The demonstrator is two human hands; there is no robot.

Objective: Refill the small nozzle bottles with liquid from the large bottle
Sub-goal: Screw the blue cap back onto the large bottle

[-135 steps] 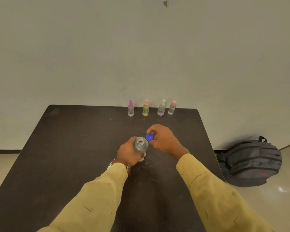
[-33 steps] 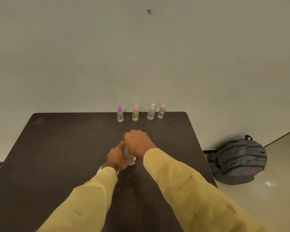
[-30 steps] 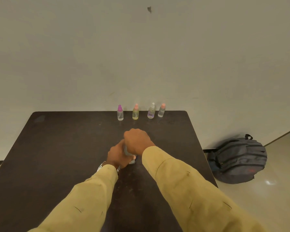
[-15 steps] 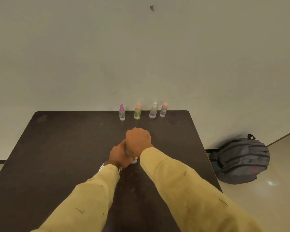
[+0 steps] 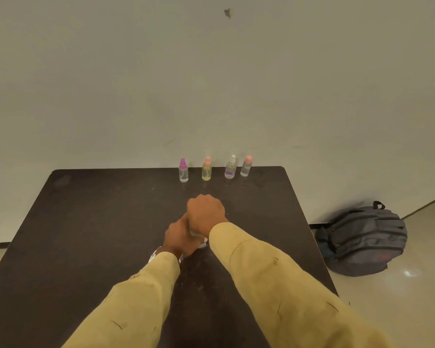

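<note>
We note two long sleeves of mustard-yellow fabric, left sleeve [image 5: 126,305] and right sleeve [image 5: 281,285], each marked with short dark flecks. A silver metal watch band [image 5: 154,254] shows at the left cuff.

Table [image 5: 86,234]: dark, matt, faintly scuffed. Small nozzle bottles [image 5: 206,172] at 12 o'clock: clear glossy plastic. Sleeves [image 5: 274,285]: tan cloth. Backpack [image 5: 362,242]: grey fabric. Floor [image 5: 412,285]: glossy.

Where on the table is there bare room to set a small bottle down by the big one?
The table is bare left of the left hand, out to its left edge, and right of the right hand toward the backpack side. The far edge is crowded: four small bottles in a row. The large bottle sits between both hands.
</note>
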